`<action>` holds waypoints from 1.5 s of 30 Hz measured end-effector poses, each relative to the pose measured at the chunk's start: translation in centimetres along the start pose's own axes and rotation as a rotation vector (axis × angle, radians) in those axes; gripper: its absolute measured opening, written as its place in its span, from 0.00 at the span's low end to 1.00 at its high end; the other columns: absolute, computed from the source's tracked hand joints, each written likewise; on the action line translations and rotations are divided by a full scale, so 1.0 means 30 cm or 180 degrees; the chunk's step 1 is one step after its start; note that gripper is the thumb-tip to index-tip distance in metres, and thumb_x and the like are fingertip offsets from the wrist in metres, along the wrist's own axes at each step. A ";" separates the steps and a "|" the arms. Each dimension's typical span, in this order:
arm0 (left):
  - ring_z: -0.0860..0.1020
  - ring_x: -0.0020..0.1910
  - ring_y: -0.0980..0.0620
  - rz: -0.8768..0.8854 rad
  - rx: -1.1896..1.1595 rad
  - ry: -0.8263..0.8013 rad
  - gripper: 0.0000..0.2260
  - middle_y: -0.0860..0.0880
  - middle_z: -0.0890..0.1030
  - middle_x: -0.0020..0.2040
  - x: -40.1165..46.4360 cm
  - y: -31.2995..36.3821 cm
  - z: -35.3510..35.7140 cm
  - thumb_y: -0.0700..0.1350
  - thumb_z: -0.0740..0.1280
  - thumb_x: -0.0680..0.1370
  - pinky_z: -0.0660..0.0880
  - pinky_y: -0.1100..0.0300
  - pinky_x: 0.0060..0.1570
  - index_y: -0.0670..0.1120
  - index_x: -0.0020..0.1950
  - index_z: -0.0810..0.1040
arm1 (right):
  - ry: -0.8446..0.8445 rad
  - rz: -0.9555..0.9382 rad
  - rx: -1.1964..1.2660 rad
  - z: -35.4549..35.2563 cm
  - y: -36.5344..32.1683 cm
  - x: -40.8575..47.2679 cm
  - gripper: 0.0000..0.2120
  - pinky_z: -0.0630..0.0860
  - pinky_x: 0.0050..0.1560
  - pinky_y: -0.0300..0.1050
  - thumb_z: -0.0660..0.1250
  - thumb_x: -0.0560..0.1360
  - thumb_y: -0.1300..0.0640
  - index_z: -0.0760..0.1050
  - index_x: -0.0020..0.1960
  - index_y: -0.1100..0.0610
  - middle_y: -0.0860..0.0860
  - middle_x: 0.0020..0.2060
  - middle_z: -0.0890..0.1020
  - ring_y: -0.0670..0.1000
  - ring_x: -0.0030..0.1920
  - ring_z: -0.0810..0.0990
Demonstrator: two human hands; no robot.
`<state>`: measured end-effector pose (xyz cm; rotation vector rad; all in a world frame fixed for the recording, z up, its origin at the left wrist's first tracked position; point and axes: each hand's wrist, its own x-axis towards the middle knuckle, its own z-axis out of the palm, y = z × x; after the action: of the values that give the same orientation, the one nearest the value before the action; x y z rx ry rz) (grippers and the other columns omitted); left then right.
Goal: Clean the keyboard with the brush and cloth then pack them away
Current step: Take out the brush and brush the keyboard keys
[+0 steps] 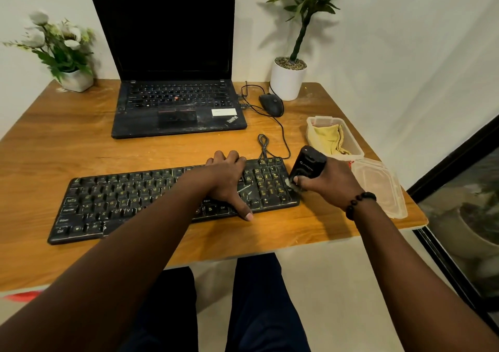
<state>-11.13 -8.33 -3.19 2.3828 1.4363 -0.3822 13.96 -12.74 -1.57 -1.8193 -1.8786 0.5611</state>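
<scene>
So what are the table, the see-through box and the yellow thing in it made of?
The table looks like wood or wood-look laminate: brown grain, slight sheen. The box seems clear plastic: cloudy, thin see-through walls. The yellow cloth looks like soft fabric, as it is crumpled in folds.

Home-office desk: laptop (172, 62), ext. keyboard (129, 203), mouse (271, 104), potted plants (289, 78) by plain wall.
</scene>
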 end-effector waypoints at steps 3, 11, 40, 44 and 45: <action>0.53 0.74 0.41 -0.0004 -0.0010 -0.0015 0.64 0.49 0.52 0.77 -0.003 0.003 -0.003 0.74 0.74 0.57 0.60 0.40 0.73 0.47 0.81 0.46 | 0.0049 -0.0023 -0.0043 -0.010 0.003 0.024 0.19 0.70 0.39 0.33 0.76 0.68 0.51 0.78 0.55 0.54 0.47 0.44 0.81 0.48 0.47 0.79; 0.52 0.75 0.41 -0.0023 -0.0055 -0.0053 0.64 0.50 0.51 0.78 -0.007 0.009 -0.010 0.73 0.75 0.58 0.59 0.40 0.73 0.48 0.81 0.45 | 0.0002 -0.0215 -0.0099 0.011 -0.046 0.093 0.20 0.71 0.40 0.35 0.76 0.68 0.51 0.77 0.57 0.56 0.50 0.47 0.82 0.48 0.47 0.79; 0.53 0.74 0.40 -0.0033 0.0020 -0.0061 0.65 0.49 0.51 0.78 0.012 -0.001 -0.002 0.74 0.74 0.57 0.62 0.40 0.72 0.48 0.81 0.45 | -0.0218 -0.0466 -0.0313 0.041 -0.132 0.233 0.20 0.69 0.39 0.36 0.76 0.67 0.51 0.77 0.56 0.56 0.49 0.46 0.81 0.47 0.45 0.77; 0.53 0.74 0.40 -0.0036 0.0017 -0.0073 0.65 0.49 0.52 0.78 0.010 -0.001 -0.003 0.74 0.74 0.56 0.63 0.40 0.72 0.48 0.81 0.45 | -0.0185 -0.0601 -0.0932 0.035 -0.144 0.260 0.19 0.68 0.40 0.38 0.77 0.66 0.52 0.77 0.53 0.57 0.52 0.46 0.80 0.52 0.47 0.78; 0.53 0.74 0.40 -0.0036 0.0023 -0.0080 0.65 0.49 0.52 0.78 0.009 0.000 -0.004 0.74 0.74 0.57 0.63 0.40 0.72 0.48 0.81 0.45 | -0.0186 -0.0610 -0.0810 0.027 -0.144 0.264 0.19 0.69 0.40 0.37 0.76 0.67 0.52 0.77 0.54 0.57 0.51 0.46 0.80 0.51 0.48 0.78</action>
<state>-10.98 -8.05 -3.19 2.3679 1.4404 -0.4192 9.84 -4.99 0.67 -1.7620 -2.2197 0.3228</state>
